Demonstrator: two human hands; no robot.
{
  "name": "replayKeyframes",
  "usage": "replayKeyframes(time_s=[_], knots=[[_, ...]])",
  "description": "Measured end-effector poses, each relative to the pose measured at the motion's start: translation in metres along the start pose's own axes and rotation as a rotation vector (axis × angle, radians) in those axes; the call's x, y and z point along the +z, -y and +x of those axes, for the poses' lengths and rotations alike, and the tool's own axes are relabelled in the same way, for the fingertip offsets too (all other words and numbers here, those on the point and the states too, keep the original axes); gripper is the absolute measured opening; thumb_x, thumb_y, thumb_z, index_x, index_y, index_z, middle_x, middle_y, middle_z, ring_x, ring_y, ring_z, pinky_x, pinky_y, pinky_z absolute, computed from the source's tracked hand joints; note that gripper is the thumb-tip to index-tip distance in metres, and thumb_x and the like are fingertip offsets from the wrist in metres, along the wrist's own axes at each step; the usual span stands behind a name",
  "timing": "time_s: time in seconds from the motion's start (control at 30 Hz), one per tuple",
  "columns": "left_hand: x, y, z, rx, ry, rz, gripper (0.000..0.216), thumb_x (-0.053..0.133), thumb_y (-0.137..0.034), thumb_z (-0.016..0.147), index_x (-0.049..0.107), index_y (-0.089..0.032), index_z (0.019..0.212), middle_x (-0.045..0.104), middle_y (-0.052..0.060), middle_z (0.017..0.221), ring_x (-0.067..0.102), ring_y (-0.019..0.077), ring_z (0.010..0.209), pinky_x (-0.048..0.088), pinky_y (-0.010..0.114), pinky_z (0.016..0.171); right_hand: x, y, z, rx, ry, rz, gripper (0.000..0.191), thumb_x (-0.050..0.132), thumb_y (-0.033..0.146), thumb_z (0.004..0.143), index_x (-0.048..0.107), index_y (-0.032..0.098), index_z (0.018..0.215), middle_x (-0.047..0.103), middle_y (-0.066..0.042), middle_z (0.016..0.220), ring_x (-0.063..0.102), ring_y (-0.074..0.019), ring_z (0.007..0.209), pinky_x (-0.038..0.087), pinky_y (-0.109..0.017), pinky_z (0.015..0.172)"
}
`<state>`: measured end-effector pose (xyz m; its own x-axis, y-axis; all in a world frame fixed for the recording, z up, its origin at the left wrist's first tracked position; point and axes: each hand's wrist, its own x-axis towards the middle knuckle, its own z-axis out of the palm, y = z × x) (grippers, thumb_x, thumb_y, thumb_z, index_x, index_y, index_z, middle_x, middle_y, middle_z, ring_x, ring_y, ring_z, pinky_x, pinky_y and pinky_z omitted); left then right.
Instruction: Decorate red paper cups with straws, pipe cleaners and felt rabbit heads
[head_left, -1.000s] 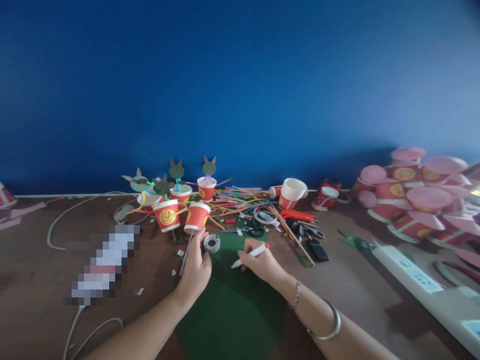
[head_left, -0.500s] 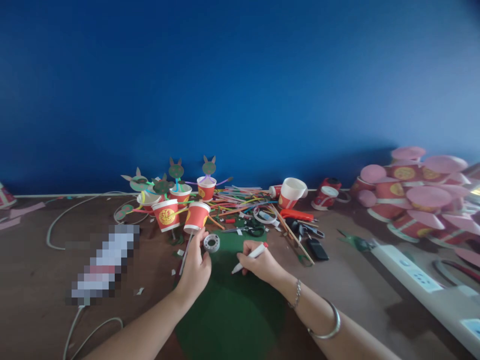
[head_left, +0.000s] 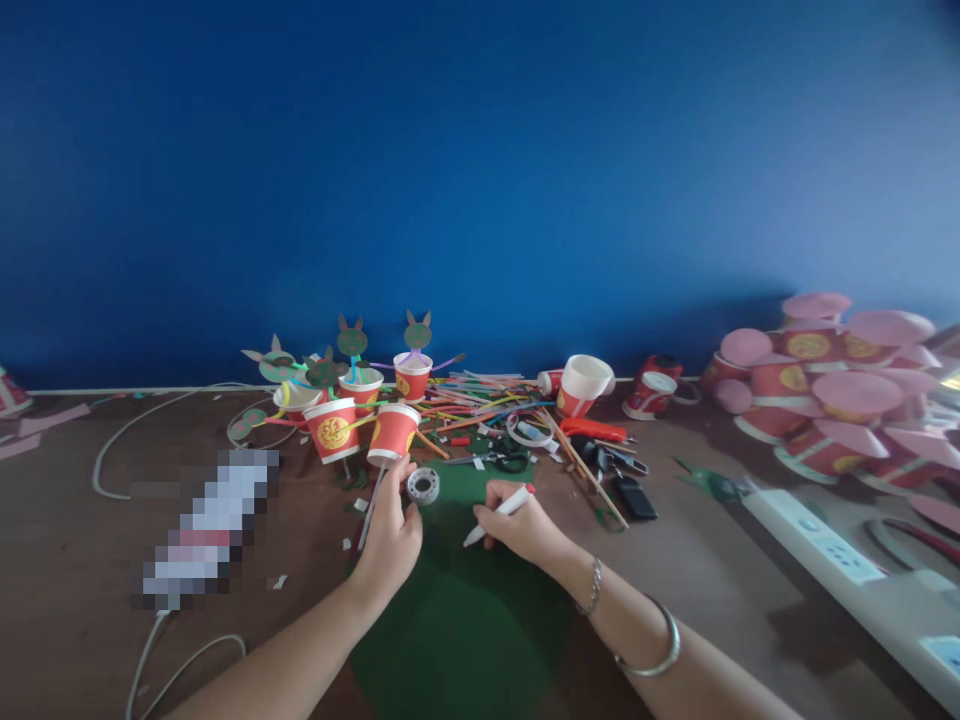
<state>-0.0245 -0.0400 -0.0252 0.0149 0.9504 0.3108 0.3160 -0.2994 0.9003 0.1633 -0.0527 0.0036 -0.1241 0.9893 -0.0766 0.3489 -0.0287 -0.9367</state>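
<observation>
My right hand (head_left: 517, 522) grips a white marker (head_left: 504, 510) with a red end, its tip pointing down at a dark green sheet of paper (head_left: 457, 640). My left hand (head_left: 391, 530) lies at the left edge of the sheet, thumb and fingers apart. Just beside its fingertips is a small roll of tape (head_left: 423, 486); I cannot tell whether they touch it. Above the left hand a red paper cup (head_left: 394, 435) is tilted upside down, and a pale stick (head_left: 367, 518) lies left of the hand.
Red cups with green animal heads (head_left: 352, 338) stand at the back left. Colourful straws (head_left: 487, 392), scissors (head_left: 512, 462) and an orange tool (head_left: 595, 430) lie behind the sheet. A white power strip (head_left: 817, 540) and stacked cups with pink discs (head_left: 856, 395) occupy the right.
</observation>
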Motion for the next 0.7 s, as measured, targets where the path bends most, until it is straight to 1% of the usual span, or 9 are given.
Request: replayKeyframes(time_s=[0.1, 0.17, 0.27, 0.33, 0.4, 0.47, 0.57, 0.7], knots=[[0.000, 0.001, 0.000, -0.002, 0.011, 0.004, 0.059, 0.041, -0.003, 0.073, 0.037, -0.018, 0.130, 0.049, 0.013, 0.129, 0.045, 0.0241, 0.124, 0.032, 0.047, 0.107, 0.000, 0.003, 0.000, -0.021, -0.060, -0.030, 0.023, 0.054, 0.021, 0.072, 0.040, 0.021, 0.054, 0.056, 0.004, 0.041, 0.052, -0.0093, 0.039, 0.030, -0.016, 0.040], [0.000, 0.001, 0.000, 0.004, 0.013, 0.007, 0.059, 0.041, -0.003, 0.073, 0.037, -0.019, 0.130, 0.049, 0.013, 0.129, 0.046, 0.0242, 0.124, 0.033, 0.047, 0.106, 0.000, 0.004, -0.001, -0.039, -0.071, -0.070, 0.023, 0.054, 0.022, 0.072, 0.040, 0.021, 0.053, 0.057, 0.004, 0.042, 0.051, -0.0093, 0.039, 0.031, -0.017, 0.040], [0.000, 0.002, 0.001, 0.008, 0.011, 0.011, 0.059, 0.042, -0.003, 0.073, 0.037, -0.018, 0.130, 0.049, 0.013, 0.129, 0.046, 0.0243, 0.123, 0.033, 0.047, 0.106, 0.000, 0.003, -0.001, -0.032, -0.016, -0.066, 0.023, 0.055, 0.022, 0.071, 0.040, 0.021, 0.053, 0.057, 0.004, 0.042, 0.051, -0.0092, 0.038, 0.029, -0.017, 0.038], [0.000, 0.002, 0.001, 0.006, 0.008, 0.010, 0.059, 0.042, -0.003, 0.073, 0.037, -0.018, 0.130, 0.049, 0.013, 0.129, 0.046, 0.0243, 0.123, 0.033, 0.047, 0.106, -0.001, 0.002, 0.000, -0.002, 0.029, -0.023, 0.023, 0.055, 0.021, 0.070, 0.039, 0.021, 0.053, 0.054, 0.005, 0.040, 0.052, -0.0096, 0.037, 0.027, -0.016, 0.037], [0.000, 0.002, 0.001, 0.001, 0.007, 0.009, 0.060, 0.042, -0.003, 0.073, 0.037, -0.019, 0.130, 0.049, 0.013, 0.129, 0.046, 0.0243, 0.123, 0.033, 0.047, 0.106, -0.002, 0.001, 0.000, 0.019, 0.045, 0.030, 0.023, 0.055, 0.021, 0.069, 0.039, 0.021, 0.053, 0.053, 0.005, 0.039, 0.052, -0.0097, 0.037, 0.025, -0.016, 0.036], [0.000, 0.002, 0.001, -0.004, 0.008, 0.009, 0.060, 0.041, -0.003, 0.073, 0.037, -0.019, 0.130, 0.049, 0.013, 0.129, 0.046, 0.0242, 0.123, 0.033, 0.047, 0.106, -0.003, 0.002, 0.001, 0.025, 0.017, 0.084, 0.022, 0.055, 0.022, 0.068, 0.039, 0.021, 0.053, 0.052, 0.005, 0.039, 0.052, -0.0094, 0.037, 0.026, -0.016, 0.037], [0.000, 0.002, 0.001, -0.004, 0.011, 0.012, 0.059, 0.041, -0.003, 0.073, 0.037, -0.019, 0.130, 0.049, 0.013, 0.128, 0.046, 0.0241, 0.123, 0.033, 0.047, 0.106, -0.006, 0.003, 0.002, 0.042, -0.063, 0.172, 0.023, 0.056, 0.027, 0.070, 0.041, 0.020, 0.055, 0.052, 0.005, 0.039, 0.050, -0.0087, 0.037, 0.027, -0.017, 0.039], [0.000, 0.002, 0.001, 0.002, 0.013, 0.021, 0.060, 0.040, -0.002, 0.072, 0.037, -0.017, 0.130, 0.049, 0.014, 0.129, 0.046, 0.0243, 0.123, 0.033, 0.047, 0.106, -0.015, 0.005, 0.005, 0.057, -0.124, 0.272, 0.031, 0.055, 0.039, 0.075, 0.039, 0.021, 0.055, 0.051, 0.005, 0.039, 0.039, -0.0057, 0.035, 0.023, -0.017, 0.037]])
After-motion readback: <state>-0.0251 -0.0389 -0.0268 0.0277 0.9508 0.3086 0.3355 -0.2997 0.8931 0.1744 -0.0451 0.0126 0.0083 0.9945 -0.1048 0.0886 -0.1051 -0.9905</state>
